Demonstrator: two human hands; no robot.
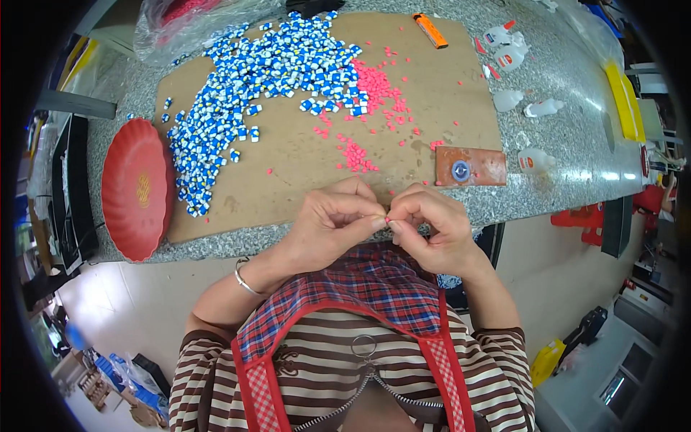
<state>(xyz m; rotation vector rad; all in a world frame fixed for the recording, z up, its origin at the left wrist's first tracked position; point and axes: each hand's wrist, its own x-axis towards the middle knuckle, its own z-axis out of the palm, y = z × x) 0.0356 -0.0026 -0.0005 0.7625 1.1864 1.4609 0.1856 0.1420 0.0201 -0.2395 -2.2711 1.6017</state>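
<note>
My left hand and my right hand meet at the table's front edge, thumb and forefinger of each pinched together. A small pink piece shows between the touching fingertips, mostly hidden by them. Just beyond the hands lies a loose cluster of small pink pieces on a brown cardboard sheet. A larger scatter of pink pieces borders a wide heap of small blue-and-white pieces with yellow spots. Near my right hand, a reddish-brown slab carries a small round blue-and-clear item.
A red fluted bowl stands at the left on the speckled stone table. Several small white plastic bottles are along the right side, some lying down. An orange-handled cutter rests at the cardboard's far edge. Clear plastic bagging sits far left.
</note>
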